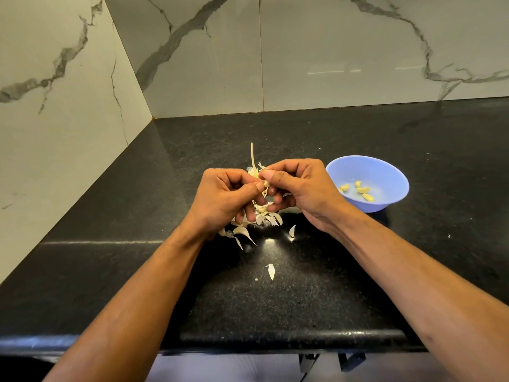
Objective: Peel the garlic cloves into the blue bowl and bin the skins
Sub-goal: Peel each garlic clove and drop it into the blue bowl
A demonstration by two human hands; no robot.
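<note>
**Step: Strip the clove skin**

The garlic clove [266,184] is pinched between left hand [225,199] and right hand [300,188], just left of the blue bowl [396,172]. Peel over the skins [259,219] on the desk [137,244]; then drop the clove into the bowl.

I see my left hand [223,199] and right hand [300,188] meeting over the middle of the counter [110,257], thumbs pinching a garlic clove [266,184] between them. Under and behind the hands lies the heap of skins [264,213], with a stalk [252,155] sticking out at the far side. One loose skin [271,271] lies nearer me, another skin piece [292,231] just right of the heap. The bowl [385,166] sits right of my right hand, with peeled cloves [363,190] in it. Walls [330,51] stand behind and left of the counter.
</note>
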